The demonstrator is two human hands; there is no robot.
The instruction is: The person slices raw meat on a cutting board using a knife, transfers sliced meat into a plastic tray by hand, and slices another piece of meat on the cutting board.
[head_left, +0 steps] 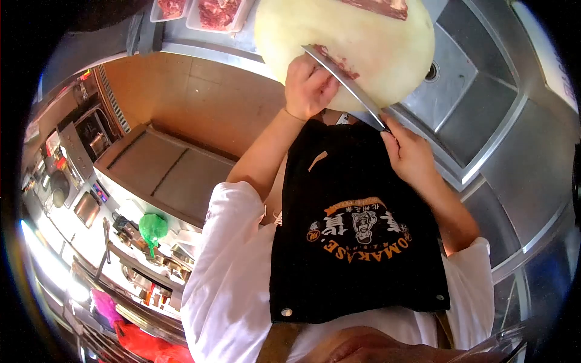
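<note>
My right hand [411, 151] is closed round the handle of a long kitchen knife [354, 89]. The blade points up and to the left over a round, pale cutting board [387, 66]. Against the near side of the blade, close to its tip, my left hand [310, 88] is curled with bent fingers. Whatever those fingers grip is hidden behind them and the blade. A thin strip of red meat [345, 68] shows on the board along the far side of the blade. Farther back on the board lies a larger slab of meat [381, 6], cut off by the frame edge.
Two white trays of red meat [216, 13] stand left of the board on the metal counter. A steel sink [451, 91] with a drain is on the right. A low metal unit [163, 169] and a shelf area with a green bag [152, 230] are at left.
</note>
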